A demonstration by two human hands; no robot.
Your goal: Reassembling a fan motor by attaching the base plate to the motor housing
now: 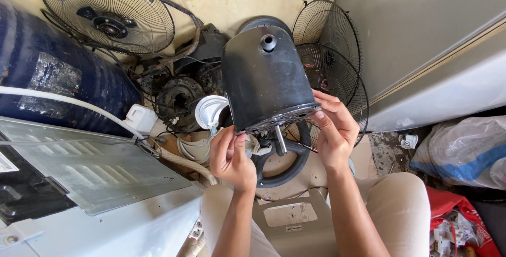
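One head-worn camera looks steeply down, close over the hands.

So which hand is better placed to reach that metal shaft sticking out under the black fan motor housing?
Probably the left hand: its fingertips sit at the black fan motor housing's lower rim, nearer the metal shaft. The right hand grips the housing's side.

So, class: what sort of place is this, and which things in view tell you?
Probably a cluttered repair or storage corner for old fans. Wire fan guards lean against the wall, a dismantled motor lies among cables, and both hands hold a black fan motor housing.
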